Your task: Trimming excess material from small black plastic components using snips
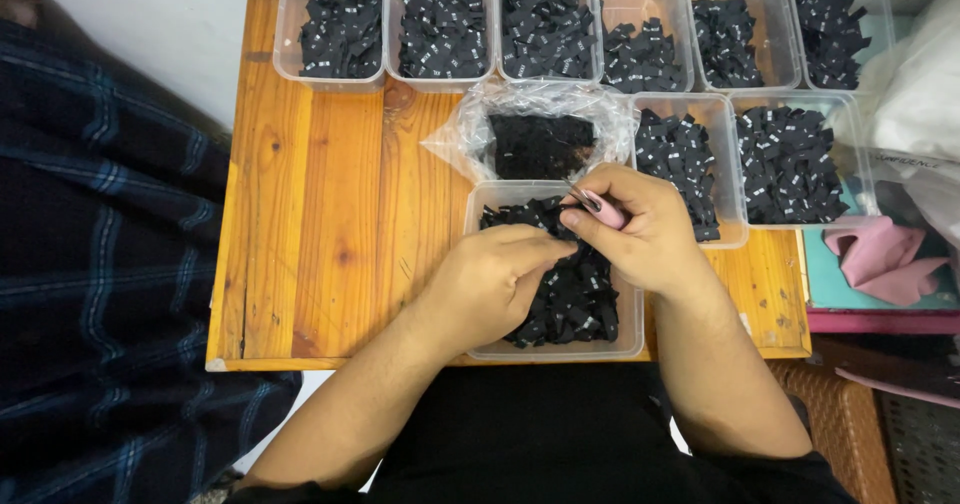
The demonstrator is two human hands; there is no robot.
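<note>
My right hand (645,229) grips small pink snips (598,207), their tips pointing left over a clear plastic tub (632,336) filled with small black fabric labels (575,299). My left hand (490,284) rests over the same tub, fingers pinched together near the snips' tips, apparently on a black label, which is mostly hidden. Just behind the tub lies an open clear plastic bag (470,124) holding more black labels.
Several clear tubs of black labels line the back (340,29) and right (790,164) of the small wooden table (320,214). A dark plaid cloth (90,264) lies to the left. Pink fabric (880,254) and white bags (915,94) sit at the right.
</note>
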